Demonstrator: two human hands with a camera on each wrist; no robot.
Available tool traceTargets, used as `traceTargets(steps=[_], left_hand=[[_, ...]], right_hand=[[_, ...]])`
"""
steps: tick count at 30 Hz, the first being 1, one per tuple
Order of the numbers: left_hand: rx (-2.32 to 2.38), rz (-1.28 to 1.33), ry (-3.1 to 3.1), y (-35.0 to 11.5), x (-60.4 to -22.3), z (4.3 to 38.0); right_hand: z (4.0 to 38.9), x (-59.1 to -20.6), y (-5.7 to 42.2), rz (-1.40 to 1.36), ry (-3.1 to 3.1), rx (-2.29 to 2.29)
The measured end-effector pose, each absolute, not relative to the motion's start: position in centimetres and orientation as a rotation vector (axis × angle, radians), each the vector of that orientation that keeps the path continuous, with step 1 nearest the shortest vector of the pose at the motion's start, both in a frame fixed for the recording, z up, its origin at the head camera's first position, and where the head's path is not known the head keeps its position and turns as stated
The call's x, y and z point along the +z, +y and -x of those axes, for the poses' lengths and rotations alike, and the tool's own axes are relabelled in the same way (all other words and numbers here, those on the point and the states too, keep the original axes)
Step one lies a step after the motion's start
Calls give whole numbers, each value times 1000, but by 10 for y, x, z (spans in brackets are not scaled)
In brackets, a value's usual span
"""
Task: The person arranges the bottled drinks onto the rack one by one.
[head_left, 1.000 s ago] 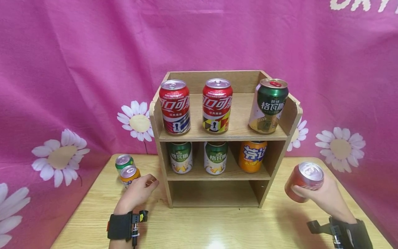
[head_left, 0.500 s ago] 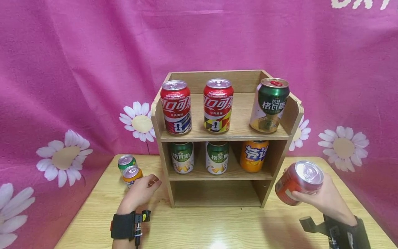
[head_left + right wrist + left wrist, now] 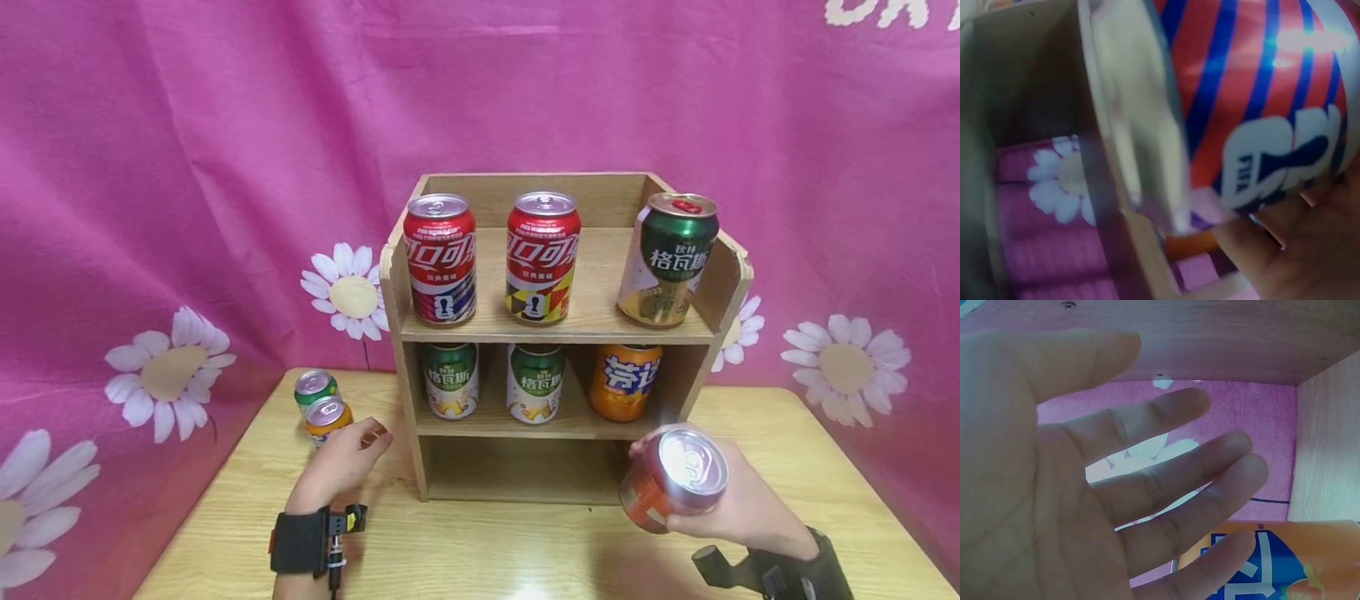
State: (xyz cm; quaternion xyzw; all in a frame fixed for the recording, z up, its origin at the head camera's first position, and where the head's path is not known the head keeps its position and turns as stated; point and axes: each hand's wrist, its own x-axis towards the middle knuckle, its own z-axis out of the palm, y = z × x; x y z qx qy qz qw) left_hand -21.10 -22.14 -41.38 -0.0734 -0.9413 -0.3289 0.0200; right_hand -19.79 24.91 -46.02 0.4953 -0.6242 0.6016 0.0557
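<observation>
A red soda can (image 3: 651,492) is tilted in my right hand (image 3: 742,504), which grips it just in front of the shelf's lower right corner. Close up in the right wrist view, the same can (image 3: 1241,81) shows blue stripes and a FIFA trophy print. My left hand (image 3: 337,467) is low on the left with relaxed fingers and nothing in its grasp. Right beside it stands an orange soda can (image 3: 330,417), partly hidden by the hand; in the left wrist view the orange can (image 3: 1329,550) lies behind the little finger. A green-topped can (image 3: 316,388) stands behind that one.
A wooden shelf (image 3: 555,337) stands mid-table. Its top level bears two red cola cans (image 3: 440,258) (image 3: 543,258) and a green-and-white can (image 3: 667,258). Two more green-and-white cans (image 3: 452,381) (image 3: 536,383) and an orange can (image 3: 626,383) line the middle level. Behind hangs a pink flowered cloth (image 3: 225,125).
My right hand has carried the red can leftward and slightly down, toward the shelf's lower right corner. The left hand has stayed about where it was; the head view has shifted slightly.
</observation>
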Motion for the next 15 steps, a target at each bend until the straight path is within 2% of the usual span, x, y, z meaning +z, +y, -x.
traceTargets(steps=[2,3,7,10,15], left_hand=[[-1016,236,-2909,-221,-414,210],[-1018,235,-2905,-221,-414,210],[-1024,234,-2898,-221,-413,209],[-1027,228,-2901,-220,-412,210],[-1023,216,-2907,-221,-412,209]], right_hand=[[201,-465,247,-1510,-1961,1799],[197,-436,247,-1430,-2108,1643],[174,-395,212,-1462,-2172,1615],[174,-395,199,-1441,-2222,1583],[185,-417,186,-1423,-2304,1537]])
